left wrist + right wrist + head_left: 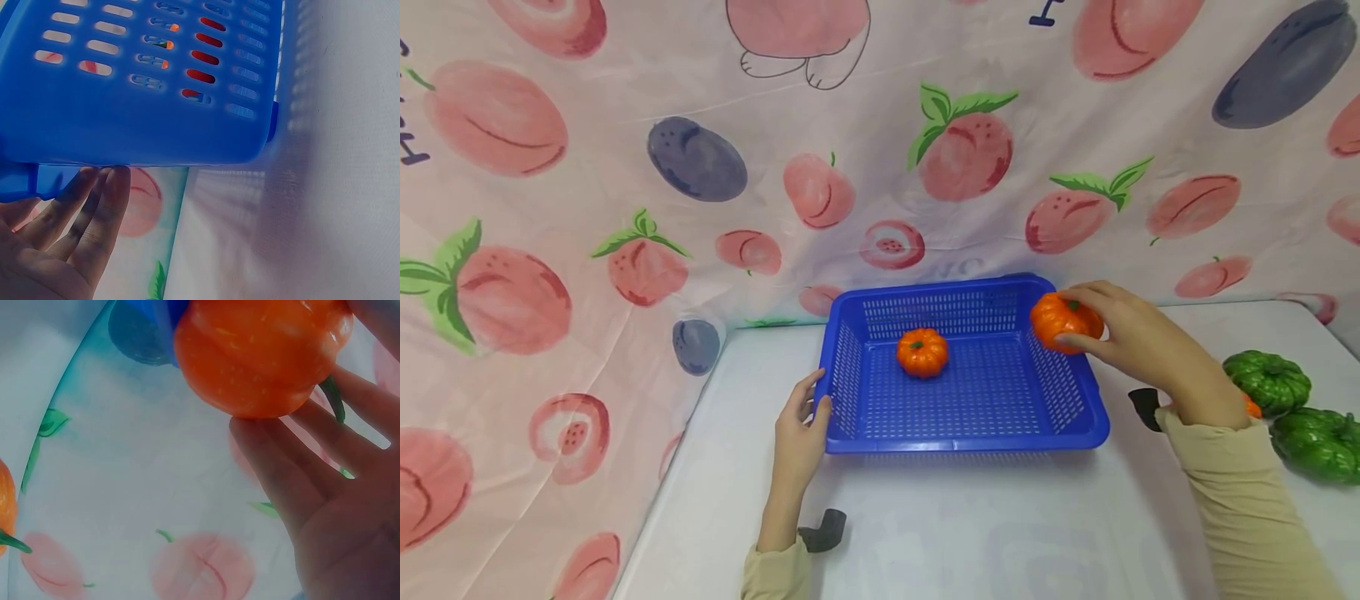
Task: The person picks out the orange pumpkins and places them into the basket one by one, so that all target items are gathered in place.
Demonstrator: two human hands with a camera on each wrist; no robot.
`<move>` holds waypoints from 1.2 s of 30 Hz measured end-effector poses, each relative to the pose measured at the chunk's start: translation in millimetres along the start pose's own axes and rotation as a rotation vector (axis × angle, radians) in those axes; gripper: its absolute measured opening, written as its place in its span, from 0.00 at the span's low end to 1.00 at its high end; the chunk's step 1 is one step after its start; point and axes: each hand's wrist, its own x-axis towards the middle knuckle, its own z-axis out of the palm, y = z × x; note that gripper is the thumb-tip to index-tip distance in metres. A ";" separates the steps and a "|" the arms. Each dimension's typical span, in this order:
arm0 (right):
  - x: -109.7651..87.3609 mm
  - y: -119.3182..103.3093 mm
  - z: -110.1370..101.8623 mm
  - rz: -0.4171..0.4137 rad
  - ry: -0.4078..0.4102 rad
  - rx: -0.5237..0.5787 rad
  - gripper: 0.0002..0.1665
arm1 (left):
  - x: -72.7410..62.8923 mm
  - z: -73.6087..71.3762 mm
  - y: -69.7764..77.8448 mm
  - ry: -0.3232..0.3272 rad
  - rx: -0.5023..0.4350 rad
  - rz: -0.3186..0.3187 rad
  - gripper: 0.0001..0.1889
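Note:
My right hand (pixel 1120 325) grips an orange toy pumpkin (pixel 1056 323) between thumb and fingers, over the right rim of a blue plastic basket (pixel 958 444). In the right wrist view this pumpkin (pixel 262 356) has a short green stem that points toward the palm. A smaller orange pumpkin (pixel 922 353) sits inside the basket, left of its middle. At the basket's left side, my left hand (pixel 801 433) touches the wall by the rim. Close up, its fingers (pixel 103 212) are nearly straight, their tips at the basket's edge.
Two green pumpkins (pixel 1268 382) (pixel 1318 444) lie on the white table at the right, with an orange one (pixel 1252 407) partly hidden behind my right forearm. A fruit-printed cloth (pixel 880 125) rises behind the basket and along the left.

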 end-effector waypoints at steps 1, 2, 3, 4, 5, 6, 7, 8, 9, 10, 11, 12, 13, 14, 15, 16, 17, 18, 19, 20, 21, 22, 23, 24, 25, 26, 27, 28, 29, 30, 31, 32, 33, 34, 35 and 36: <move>0.7 -0.6 0.5 -0.005 -0.002 -0.003 0.38 | 0.0 -0.1 0.0 0.000 0.001 0.000 0.22; 1.7 -1.1 1.0 -0.004 -0.005 -0.008 0.38 | -0.2 0.0 0.0 0.001 0.001 -0.001 0.22; 2.4 -1.8 1.4 -0.009 -0.006 -0.011 0.38 | -0.2 0.1 -0.1 0.001 0.003 -0.001 0.22; 3.2 -2.6 1.9 -0.011 -0.007 -0.013 0.38 | -0.2 0.2 -0.4 0.001 0.003 -0.002 0.22; 3.9 -3.3 2.3 -0.010 -0.009 -0.014 0.37 | -0.3 0.2 -0.6 0.001 0.004 -0.002 0.22; 4.6 -4.1 2.6 -0.010 -0.011 -0.016 0.37 | -0.1 0.2 -1.2 0.002 0.007 -0.002 0.22; 5.4 -4.9 3.1 -0.009 -0.015 -0.016 0.37 | 0.0 0.1 -1.6 0.003 0.010 -0.004 0.21; 6.1 -5.9 3.4 -0.006 -0.019 -0.018 0.37 | -0.1 0.0 -1.8 0.005 0.012 -0.003 0.21; 6.6 -6.9 3.9 -0.008 -0.021 -0.018 0.37 | -0.2 -0.1 -1.9 0.005 0.014 -0.001 0.21; 7.4 -7.7 4.4 -0.008 -0.025 -0.018 0.37 | -0.3 -0.3 -2.0 0.006 0.016 0.000 0.21; 8.1 -8.5 4.8 -0.012 -0.027 -0.018 0.37 | -0.4 -0.4 -1.8 0.007 0.019 0.001 0.21; 8.7 -9.2 5.4 -0.019 -0.029 -0.020 0.37 | -0.4 -0.5 -1.7 0.007 0.020 0.000 0.22; 9.6 -9.8 6.1 -0.023 -0.030 -0.020 0.37 | -0.6 -0.6 -1.4 0.007 0.020 0.001 0.22; 10.3 -10.4 6.7 -0.028 -0.030 -0.020 0.37 | -0.8 -0.7 -1.0 0.007 0.019 0.002 0.22; 11.2 -10.8 7.3 -0.036 -0.030 -0.019 0.37 | -0.9 -0.8 -0.8 0.007 0.018 0.001 0.22; 12.1 -11.2 8.0 -0.043 -0.030 -0.018 0.36 | -0.7 -0.8 -1.1 0.007 0.017 0.000 0.22; 13.0 -11.5 8.7 -0.050 -0.030 -0.017 0.36 | -0.5 -0.7 -1.4 0.007 0.015 0.000 0.22; 13.9 -11.9 9.5 -0.055 -0.032 -0.017 0.36 | -0.3 -0.6 -1.8 0.007 0.012 0.000 0.22; 14.9 -12.3 10.3 -0.060 -0.035 -0.014 0.35 | -0.1 -0.5 -2.1 0.007 0.011 0.001 0.21; 15.8 -12.7 11.1 -0.064 -0.037 -0.012 0.35 | 0.0 -0.3 -2.5 0.007 0.008 0.002 0.21; 16.7 -13.3 11.9 -0.066 -0.041 -0.009 0.35 | 0.1 -0.1 -2.9 0.007 0.006 0.002 0.21; 17.4 -13.9 12.8 -0.066 -0.046 -0.005 0.35 | 0.1 0.0 -3.1 0.007 0.004 0.002 0.21; 18.1 -14.5 13.6 -0.066 -0.050 -0.002 0.35 | -0.2 0.1 -3.0 0.006 0.002 0.002 0.21; 18.8 -15.4 14.2 -0.065 -0.055 0.002 0.35 | -0.4 0.2 -2.7 0.006 0.001 0.002 0.22; 19.5 -16.3 14.9 -0.067 -0.059 0.006 0.35 | -0.7 0.2 -2.4 0.007 0.000 0.001 0.22; 20.3 -17.2 15.5 -0.068 -0.062 0.009 0.35 | -0.9 0.2 -2.2 0.008 -0.001 0.000 0.22; 21.1 -18.1 16.0 -0.069 -0.065 0.011 0.35 | -1.1 0.2 -1.9 0.008 -0.001 -0.003 0.22; 22.1 -18.8 16.6 -0.072 -0.067 0.011 0.35 | -1.2 0.2 -1.6 0.009 -0.001 -0.004 0.22; 23.2 -19.4 17.3 -0.079 -0.067 0.011 0.35 | -1.1 0.4 -1.5 0.009 -0.003 -0.008 0.22; 24.1 -19.9 17.9 -0.085 -0.067 0.010 0.35 | -0.9 0.5 -1.8 0.009 -0.001 -0.009 0.22; 25.0 -20.6 18.4 -0.088 -0.067 0.008 0.34 | -0.7 0.4 -2.0 0.008 -0.001 -0.008 0.22; 25.8 -21.5 18.9 -0.088 -0.069 0.007 0.34 | -0.4 0.4 -2.4 0.007 0.001 -0.007 0.22; 26.4 -22.5 19.2 -0.089 -0.071 0.008 0.34 | -0.2 0.3 -2.6 0.006 0.002 -0.006 0.22; 27.1 -23.4 19.5 -0.089 -0.074 0.009 0.34 | 0.0 0.4 -2.8 0.005 0.003 -0.004 0.22; 27.6 -24.4 19.8 -0.087 -0.078 0.011 0.34 | -0.1 0.4 -2.7 0.005 0.003 -0.002 0.21; 28.0 -25.5 20.0 -0.082 -0.083 0.014 0.34 | 0.0 0.2 -2.9 0.004 0.007 0.002 0.21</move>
